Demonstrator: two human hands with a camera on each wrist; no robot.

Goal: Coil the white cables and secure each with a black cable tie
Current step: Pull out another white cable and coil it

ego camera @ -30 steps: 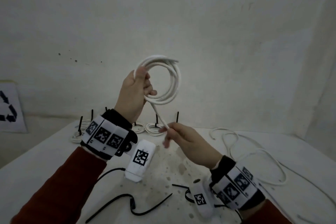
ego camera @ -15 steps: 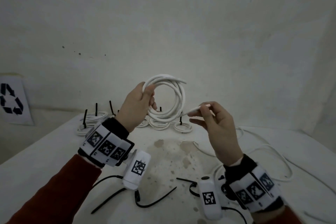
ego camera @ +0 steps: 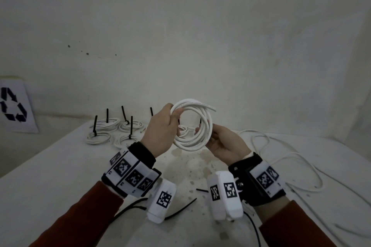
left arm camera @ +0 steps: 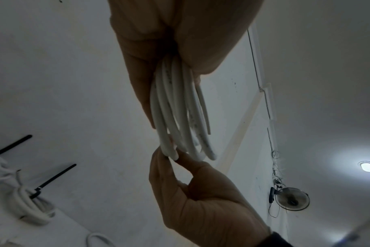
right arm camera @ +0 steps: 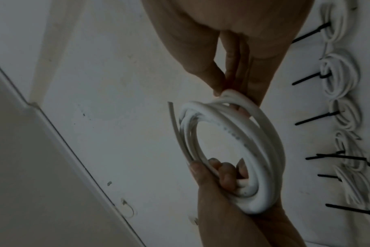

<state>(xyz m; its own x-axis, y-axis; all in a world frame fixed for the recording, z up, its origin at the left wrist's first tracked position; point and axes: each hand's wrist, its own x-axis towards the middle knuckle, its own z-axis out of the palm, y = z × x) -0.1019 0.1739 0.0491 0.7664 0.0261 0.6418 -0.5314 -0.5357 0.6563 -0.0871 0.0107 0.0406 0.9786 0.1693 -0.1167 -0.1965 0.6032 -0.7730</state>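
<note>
Both hands grip an untied white cable coil (ego camera: 193,124), left hand (ego camera: 162,131) pinching, right hand (ego camera: 222,142) steadying; any slackened grip risks springy loops unwinding.

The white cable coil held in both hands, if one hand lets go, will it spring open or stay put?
The coil probably springs open somewhat: no tie binds it, and one cut end already juts off the top. It looks fairly stiff, its loops keeping a round shape between the left hand and right hand. Likely light, as fingertips alone support it.

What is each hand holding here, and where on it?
Both hold the white cable coil: left hand grips its left side, right hand pinches its right side.
</note>
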